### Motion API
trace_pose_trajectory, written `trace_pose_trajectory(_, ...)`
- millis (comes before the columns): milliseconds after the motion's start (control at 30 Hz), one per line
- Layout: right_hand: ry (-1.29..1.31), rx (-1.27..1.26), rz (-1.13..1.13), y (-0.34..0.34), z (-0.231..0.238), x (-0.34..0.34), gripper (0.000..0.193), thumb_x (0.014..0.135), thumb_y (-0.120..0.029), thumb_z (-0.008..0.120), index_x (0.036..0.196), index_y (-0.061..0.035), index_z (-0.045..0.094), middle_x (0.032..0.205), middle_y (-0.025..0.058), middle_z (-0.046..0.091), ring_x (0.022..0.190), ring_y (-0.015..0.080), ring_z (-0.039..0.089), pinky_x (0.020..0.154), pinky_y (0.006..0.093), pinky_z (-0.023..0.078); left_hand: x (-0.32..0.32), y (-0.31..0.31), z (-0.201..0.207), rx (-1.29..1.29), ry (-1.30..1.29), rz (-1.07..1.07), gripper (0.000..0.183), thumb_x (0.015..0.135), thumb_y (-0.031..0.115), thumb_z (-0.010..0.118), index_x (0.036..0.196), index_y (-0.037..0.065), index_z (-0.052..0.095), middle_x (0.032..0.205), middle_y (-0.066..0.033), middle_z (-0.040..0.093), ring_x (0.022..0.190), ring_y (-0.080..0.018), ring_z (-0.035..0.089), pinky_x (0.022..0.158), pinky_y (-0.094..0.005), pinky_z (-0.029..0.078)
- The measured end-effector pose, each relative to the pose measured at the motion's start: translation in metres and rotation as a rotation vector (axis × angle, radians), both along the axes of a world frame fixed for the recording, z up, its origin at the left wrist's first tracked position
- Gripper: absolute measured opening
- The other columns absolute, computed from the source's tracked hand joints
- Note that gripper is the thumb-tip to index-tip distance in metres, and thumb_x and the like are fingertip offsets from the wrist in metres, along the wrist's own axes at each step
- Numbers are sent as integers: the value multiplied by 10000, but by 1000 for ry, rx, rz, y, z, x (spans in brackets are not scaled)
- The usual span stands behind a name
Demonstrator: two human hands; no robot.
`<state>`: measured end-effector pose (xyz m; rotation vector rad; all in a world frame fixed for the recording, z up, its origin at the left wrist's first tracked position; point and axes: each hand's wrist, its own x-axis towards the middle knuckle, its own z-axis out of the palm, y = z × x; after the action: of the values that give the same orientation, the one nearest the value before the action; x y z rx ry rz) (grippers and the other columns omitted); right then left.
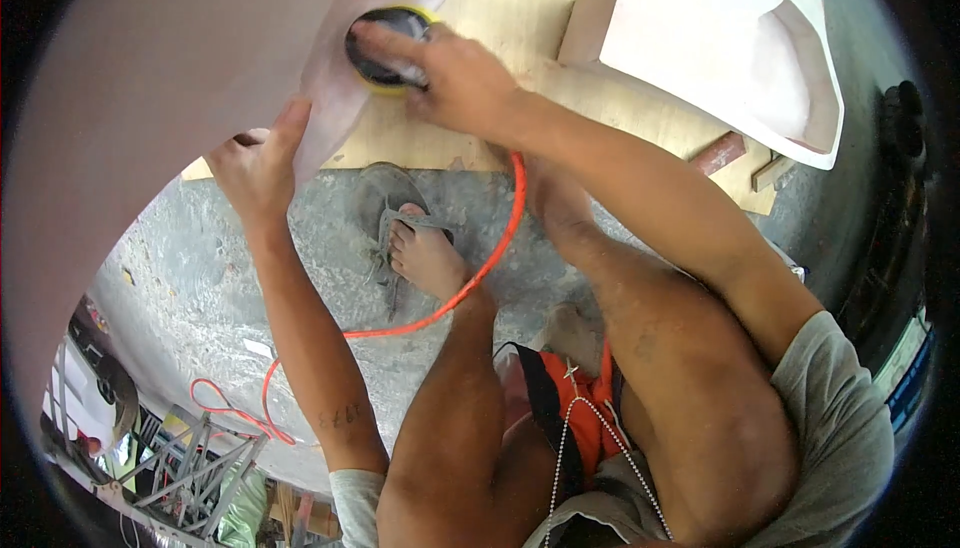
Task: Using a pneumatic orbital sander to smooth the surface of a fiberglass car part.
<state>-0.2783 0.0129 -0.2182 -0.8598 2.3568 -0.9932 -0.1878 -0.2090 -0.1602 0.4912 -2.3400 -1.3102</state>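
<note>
My right hand (455,78) is wrapped over a round black sander (372,48) with a yellow rim. The sander lies against the smooth, pinkish-white surface of a large curved panel (190,58) that fills the left side. My fingers and the top of the sander are slightly smeared. At the panel's lower edge, my left hand (262,153) grips with the thumb on the near face; its other fingers are partly hidden by the panel. An orange hose (515,203) hangs below my right wrist and curves down to the left; where it joins the sander is hidden.
A white moulded part (710,58) rests on the wooden board (545,8) at upper right. A reddish block (718,153) and a small wood piece (772,172) lie near the board's edge. A metal truss frame (190,478) stands at lower left. My sandalled foot (425,253) is on the concrete floor.
</note>
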Motion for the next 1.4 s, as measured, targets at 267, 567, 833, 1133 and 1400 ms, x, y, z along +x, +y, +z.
trace_pose_trajectory(267, -40, 150, -147, 20, 8, -23, 814, 931, -58, 653, 1634, -106, 246, 1402, 278, 591, 1216, 407, 636, 1010, 394, 512, -5, 6, 5, -276, 18, -47, 835, 696, 403, 910, 1321, -13, 545, 1250, -181, 565, 1186, -316, 560, 1053, -438, 423)
trace_pose_trajectory(567, 134, -12, -37, -5, -10, 17, 905, 821, -77, 688, 1545, -508, 358, 1105, 284, 626, 903, 455, 695, 801, 497, 591, -4, -1, -3, -161, 97, -46, 707, 650, 337, 971, 1170, 4, 627, 1156, -143, 574, 1049, -284, 574, 908, -427, 469)
trace_pose_trajectory(833, 170, -307, -85, 19, -9, -23, 913, 855, -54, 686, 1632, -231, 240, 1231, 292, 609, 970, 405, 689, 838, 442, 573, -5, 6, 4, -190, 49, -44, 830, 700, 458, 900, 1293, -19, 567, 1257, -194, 572, 1193, -314, 562, 1031, -439, 438)
trace_pose_trajectory(1133, -531, -674, -637, 17, 2, -19, 953, 935, -202, 704, 1659, -189, 85, 1024, 194, 649, 739, 273, 692, 628, 406, 589, -5, 13, 8, -258, 3, 46, 800, 645, 386, 978, 1225, -20, 606, 1159, -142, 595, 1003, -264, 590, 889, -402, 482)
trace_pose_trajectory(1400, -952, -780, -699, 29, 22, -16, 684, 1052, -287, 587, 1594, -62, 235, 849, 122, 649, 555, 187, 621, 457, 321, 501, -5, 9, 2, -63, 51, 32, 724, 703, 339, 958, 1216, -38, 614, 1157, -127, 628, 995, -226, 615, 882, -339, 493)
